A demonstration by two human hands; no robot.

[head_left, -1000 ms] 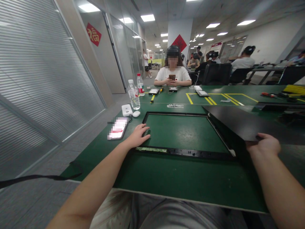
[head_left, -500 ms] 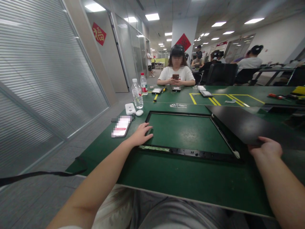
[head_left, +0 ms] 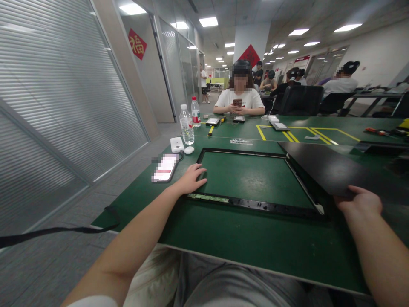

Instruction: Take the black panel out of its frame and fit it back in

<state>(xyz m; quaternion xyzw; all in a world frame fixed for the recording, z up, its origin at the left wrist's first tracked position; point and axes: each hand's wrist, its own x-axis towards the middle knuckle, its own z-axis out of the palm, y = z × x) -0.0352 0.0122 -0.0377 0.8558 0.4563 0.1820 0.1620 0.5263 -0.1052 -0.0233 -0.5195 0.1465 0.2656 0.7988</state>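
Observation:
On the green table a thin black rectangular frame [head_left: 268,205] lies flat. A green circuit strip [head_left: 209,198] shows at the left of its near bar. Over the frame's left bar rests my left hand [head_left: 191,179], open, with fingers and thumb apart and pointing inward; it hides part of that bar. At the right, my right hand [head_left: 362,201] is closed on the near edge of a flat, dark panel [head_left: 332,170]. The thumb lies on top, and the fingers underneath are hidden. The panel is at a slant beside the frame's right side and overlaps its far right corner.
A phone [head_left: 166,167], a white case [head_left: 177,145], a white mouse-like object [head_left: 189,150] and two bottles [head_left: 187,128] stand left of the frame. Across the table [head_left: 255,251] a person [head_left: 239,100] holds a phone near several drives [head_left: 212,122]. Tools [head_left: 378,131] lie far right.
The whole view has shifted slightly, so everything appears a little further right. Both hands keep their places on the frame and the panel.

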